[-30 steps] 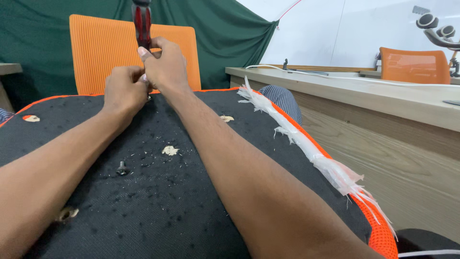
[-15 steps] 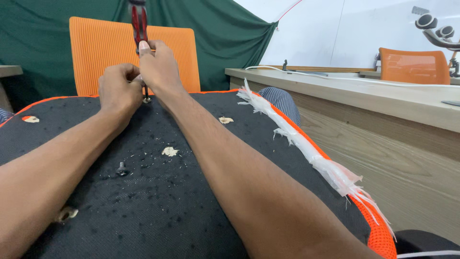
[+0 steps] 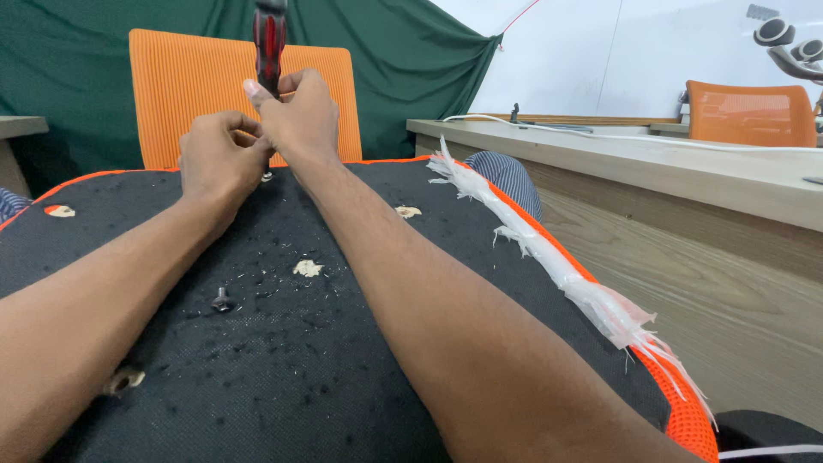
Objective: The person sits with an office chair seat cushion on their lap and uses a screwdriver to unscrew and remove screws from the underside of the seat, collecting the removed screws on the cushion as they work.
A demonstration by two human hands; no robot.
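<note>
Right hand (image 3: pixel 296 120) grips upright red-black screwdriver (image 3: pixel 268 39); left hand (image 3: pixel 214 159) at 9 o'clock pinches its tip on black seat underside (image 3: pixel 283 343).

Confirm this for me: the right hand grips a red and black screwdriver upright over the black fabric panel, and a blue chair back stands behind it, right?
Not quite: in the head view the chair back is orange, not blue. The rest holds: the right hand grips the red and black screwdriver upright over the black fabric panel.
</note>
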